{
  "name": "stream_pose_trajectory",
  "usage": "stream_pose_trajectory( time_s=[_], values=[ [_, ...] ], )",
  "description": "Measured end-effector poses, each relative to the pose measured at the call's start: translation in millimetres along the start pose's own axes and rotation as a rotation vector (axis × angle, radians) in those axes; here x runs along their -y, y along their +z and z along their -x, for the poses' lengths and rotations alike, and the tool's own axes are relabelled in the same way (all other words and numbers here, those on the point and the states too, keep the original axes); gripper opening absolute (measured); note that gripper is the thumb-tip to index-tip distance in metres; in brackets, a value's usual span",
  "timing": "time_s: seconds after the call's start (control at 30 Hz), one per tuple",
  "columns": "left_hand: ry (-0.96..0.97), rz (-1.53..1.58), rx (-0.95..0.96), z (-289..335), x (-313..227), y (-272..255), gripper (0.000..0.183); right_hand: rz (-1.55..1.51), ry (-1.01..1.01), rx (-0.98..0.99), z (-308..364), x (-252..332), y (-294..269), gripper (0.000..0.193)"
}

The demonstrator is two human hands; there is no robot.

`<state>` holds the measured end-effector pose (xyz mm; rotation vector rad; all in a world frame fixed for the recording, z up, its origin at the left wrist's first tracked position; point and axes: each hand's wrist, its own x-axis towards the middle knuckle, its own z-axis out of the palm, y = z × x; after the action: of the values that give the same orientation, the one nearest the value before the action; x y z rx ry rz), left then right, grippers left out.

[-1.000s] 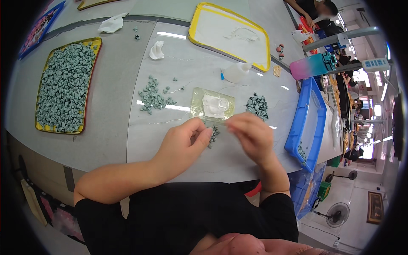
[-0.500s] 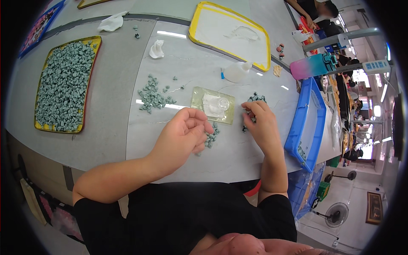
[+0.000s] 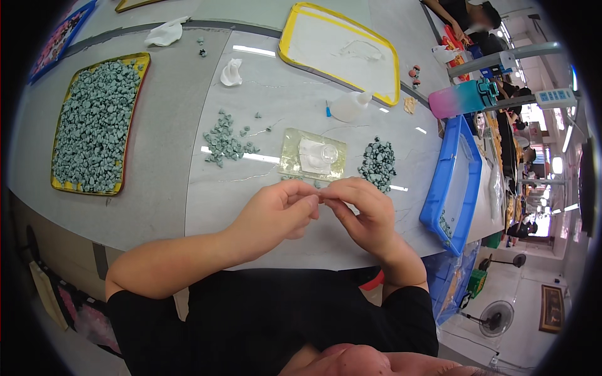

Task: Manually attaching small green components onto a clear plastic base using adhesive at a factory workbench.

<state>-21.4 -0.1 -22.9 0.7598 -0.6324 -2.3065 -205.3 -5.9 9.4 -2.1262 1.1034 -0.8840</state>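
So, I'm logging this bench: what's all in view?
Table: one, grey, underneath
Filled tray: one, yellow, left
Small pieces: uncountable, grey-green, filled tray, table piles, bin
Flat tray: one, yellow-rimmed, far centre
Crumpled sheets: two, white, far side
Nozzle bottle: one, whitish, blue-tipped, beyond mat
Mat: one, pale green, beyond hands
Round clear thing: one, colourless, on mat
Drinking bottle: one, pink-blue, right
Bin: one, blue, right
Fans: two, dark, lower right
Frame: one, brown, lower right
Co-worker: one clear, black-clothed, upper right
Left hand: one, bare, front centre
Right hand: one, bare, fingertips meeting left's
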Motion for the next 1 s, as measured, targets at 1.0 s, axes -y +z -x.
stream_pose_trajectory(
  time_s=[1.0],
  values=[
    [0.034,0.026,0.037,17,-3,-8,0.025,0.127,-0.221,-0.083,-5,8,15,0.028]
  ],
)
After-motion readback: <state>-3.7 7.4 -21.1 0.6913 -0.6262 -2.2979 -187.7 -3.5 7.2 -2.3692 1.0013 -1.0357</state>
